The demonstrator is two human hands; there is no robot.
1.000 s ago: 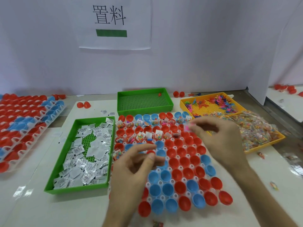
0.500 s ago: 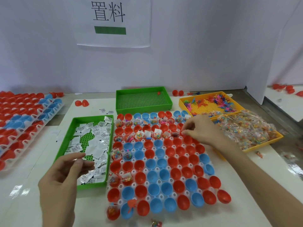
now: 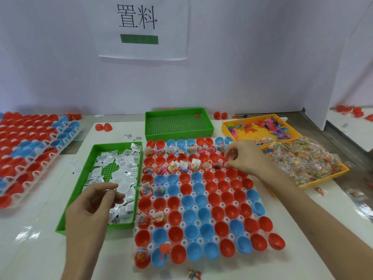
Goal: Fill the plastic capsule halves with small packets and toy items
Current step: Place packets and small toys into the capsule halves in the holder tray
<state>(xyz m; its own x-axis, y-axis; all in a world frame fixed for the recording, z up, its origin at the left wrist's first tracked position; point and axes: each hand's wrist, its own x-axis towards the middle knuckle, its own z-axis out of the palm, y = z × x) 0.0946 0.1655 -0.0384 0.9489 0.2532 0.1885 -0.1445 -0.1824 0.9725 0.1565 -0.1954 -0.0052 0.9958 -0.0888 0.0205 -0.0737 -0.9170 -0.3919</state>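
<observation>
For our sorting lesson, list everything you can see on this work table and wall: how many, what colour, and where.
rack: one, white, centre
capsule halves: many, red and blue, in the rack; some hold fillings
green tray: one, left of the rack
packets: many, white, in that tray
second green tray: one, behind the rack, holding one small red toy
toy tray: one, yellow, back right, mixed-colour toys
bag tray: one, yellow, right, heaped with clear bags
second rack: one, far left
loose halves: a few, red, at the back
sign: one, white, on the wall
left hand: over the packets
right hand: fingers down at the rack's far rows
</observation>
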